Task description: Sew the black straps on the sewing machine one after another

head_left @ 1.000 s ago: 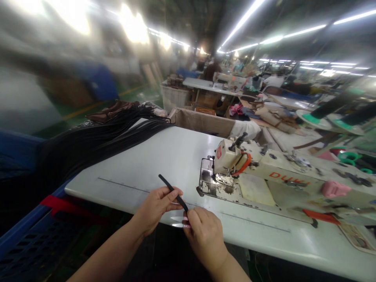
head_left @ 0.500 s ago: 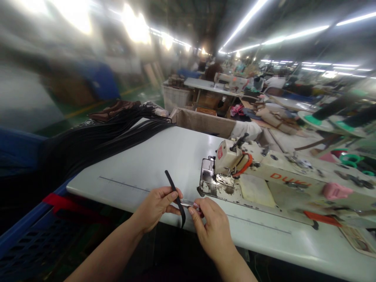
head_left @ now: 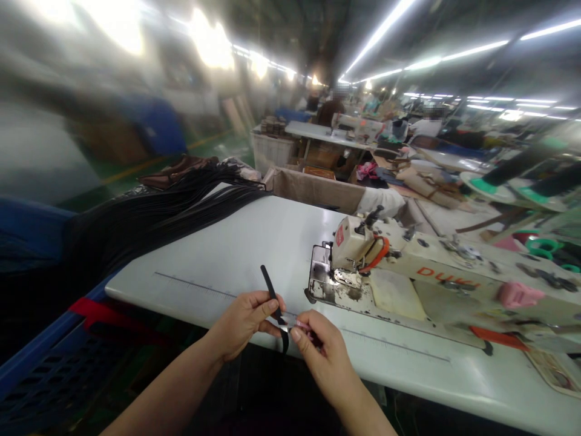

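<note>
My left hand (head_left: 249, 315) pinches a narrow black strap (head_left: 269, 283) between thumb and fingers over the table's front edge. The strap's upper end points up and away, and its lower end (head_left: 285, 345) hangs below my fingers. In my right hand (head_left: 323, 346) are small snips (head_left: 285, 328) with a pinkish handle mostly covered by my fingers. One metal blade lies across the strap just below my left fingers. Both hands are in front of the sewing machine (head_left: 358, 248), apart from it.
A bundle of long black straps (head_left: 181, 209) drapes over the left side of the white table (head_left: 218, 260). A blue crate (head_left: 54, 369) with a red strip (head_left: 104, 318) stands lower left. Behind the table is a cloth-lined bin (head_left: 313, 191). Co-workers sit farther back.
The snips' blade has come over the strap, lower than before. My right hand has shifted slightly left and down, while the left has edged slightly right with the strap.
</note>
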`<state>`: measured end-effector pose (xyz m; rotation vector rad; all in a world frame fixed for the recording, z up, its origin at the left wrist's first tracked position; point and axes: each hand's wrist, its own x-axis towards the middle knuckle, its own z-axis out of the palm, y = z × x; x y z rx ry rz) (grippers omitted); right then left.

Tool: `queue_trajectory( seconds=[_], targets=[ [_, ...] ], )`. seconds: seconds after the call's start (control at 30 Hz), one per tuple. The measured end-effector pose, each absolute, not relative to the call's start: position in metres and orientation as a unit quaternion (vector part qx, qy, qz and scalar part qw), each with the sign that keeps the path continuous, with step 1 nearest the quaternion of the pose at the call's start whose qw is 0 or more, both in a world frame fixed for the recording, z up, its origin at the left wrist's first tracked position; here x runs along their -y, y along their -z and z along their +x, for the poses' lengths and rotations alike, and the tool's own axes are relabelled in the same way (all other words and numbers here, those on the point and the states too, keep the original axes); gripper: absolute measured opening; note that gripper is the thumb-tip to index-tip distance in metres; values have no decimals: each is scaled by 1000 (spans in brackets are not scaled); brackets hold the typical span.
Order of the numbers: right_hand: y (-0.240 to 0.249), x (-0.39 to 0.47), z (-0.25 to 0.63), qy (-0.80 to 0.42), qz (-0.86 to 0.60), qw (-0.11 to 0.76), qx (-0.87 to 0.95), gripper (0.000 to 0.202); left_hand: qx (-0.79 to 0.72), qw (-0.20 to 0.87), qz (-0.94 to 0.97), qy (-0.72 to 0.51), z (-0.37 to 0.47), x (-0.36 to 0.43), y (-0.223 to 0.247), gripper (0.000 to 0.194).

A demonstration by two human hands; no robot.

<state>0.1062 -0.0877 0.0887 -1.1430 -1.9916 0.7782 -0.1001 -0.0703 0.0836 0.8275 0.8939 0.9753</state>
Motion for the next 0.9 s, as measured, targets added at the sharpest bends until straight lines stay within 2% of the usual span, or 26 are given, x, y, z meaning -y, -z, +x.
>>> queue_trajectory(
  seconds=[0.3,0.57,0.67,0.83,0.9],
  targets=[
    [-96,90,110,-176,-447,338,809,14,-402,705,382,-442,-101,70,-86,46],
    [-98,93,110,-150,-441,339,818,13,-401,706,382,-441,-100,72,-88,47],
    [-97,93,110,-181,-437,338,813,15,-400,708,384,-438,-98,73,-87,47],
    [-88,93,109,-387,-463,377,703,29,-396,712,379,-438,-96,75,-86,43],
    [-86,94,108,-422,-477,395,662,28,-396,712,379,-438,-96,75,-86,44]
  ],
)
